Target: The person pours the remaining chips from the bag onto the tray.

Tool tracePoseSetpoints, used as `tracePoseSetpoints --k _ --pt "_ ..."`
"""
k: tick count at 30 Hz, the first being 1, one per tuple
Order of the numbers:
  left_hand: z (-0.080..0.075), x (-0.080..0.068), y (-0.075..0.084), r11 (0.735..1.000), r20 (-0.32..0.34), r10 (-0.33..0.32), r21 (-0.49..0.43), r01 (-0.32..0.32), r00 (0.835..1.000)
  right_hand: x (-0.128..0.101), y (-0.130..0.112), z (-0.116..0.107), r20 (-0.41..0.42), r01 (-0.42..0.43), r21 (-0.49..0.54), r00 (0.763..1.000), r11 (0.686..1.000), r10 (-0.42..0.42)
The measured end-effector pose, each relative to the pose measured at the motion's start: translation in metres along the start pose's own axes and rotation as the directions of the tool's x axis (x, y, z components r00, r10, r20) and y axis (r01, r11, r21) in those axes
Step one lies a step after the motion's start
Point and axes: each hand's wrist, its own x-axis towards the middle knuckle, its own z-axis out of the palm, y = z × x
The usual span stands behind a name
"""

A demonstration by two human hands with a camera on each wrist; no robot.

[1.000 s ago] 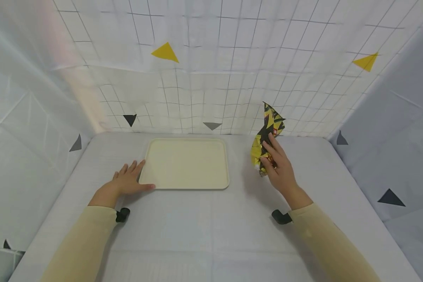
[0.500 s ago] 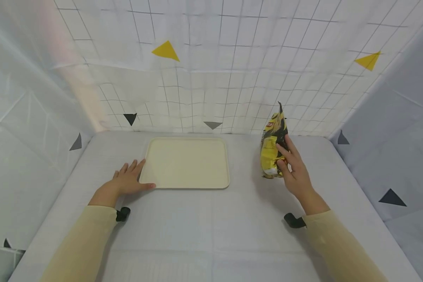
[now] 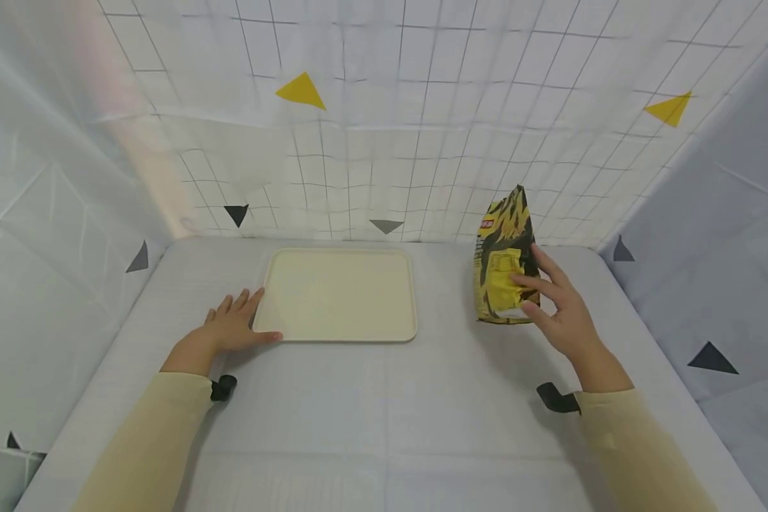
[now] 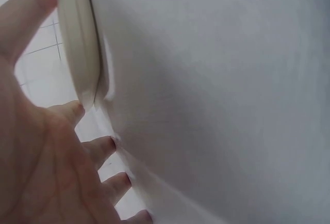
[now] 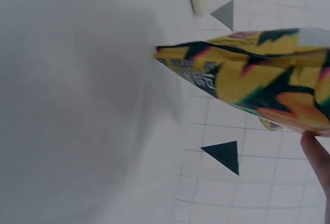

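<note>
Bag: yellow-black snack bag [image 3: 504, 259] stands upright on the surface [image 3: 384, 398], right of the tray [image 3: 337, 295], not in it.
Right hand [image 3: 560, 313]: fingers spread, steadying the bag.
Left hand [image 3: 230, 328]: flat, fingers straight, touching the tray's corner.
Tray: holds nothing.

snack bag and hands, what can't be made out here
- Print on the snack bag: too small in head view, blurred in right wrist view.
- Right hand: thumb hidden behind the bag; right wrist view shows one fingertip, cut off by the edge.
- Tray: left wrist view shows only its rim, left hand covering the corner.
</note>
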Motion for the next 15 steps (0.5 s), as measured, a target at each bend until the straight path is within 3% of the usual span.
tracePoseSetpoints --k 3,8,15 --pt "0.000 0.000 0.001 1.000 0.000 -0.002 -0.003 0.002 1.000 0.003 -0.006 -0.010 0.075 -0.071 -0.034 0.994 0.997 0.074" --pt "-0.001 0.000 0.001 1.000 0.001 -0.004 -0.011 0.004 1.000 0.008 -0.012 -0.022 0.188 -0.074 -0.078 0.978 0.994 0.087" --pt "0.001 0.001 -0.001 1.000 -0.004 -0.002 -0.002 0.002 1.000 0.007 -0.014 -0.016 0.214 -0.056 -0.129 0.973 0.990 0.083"
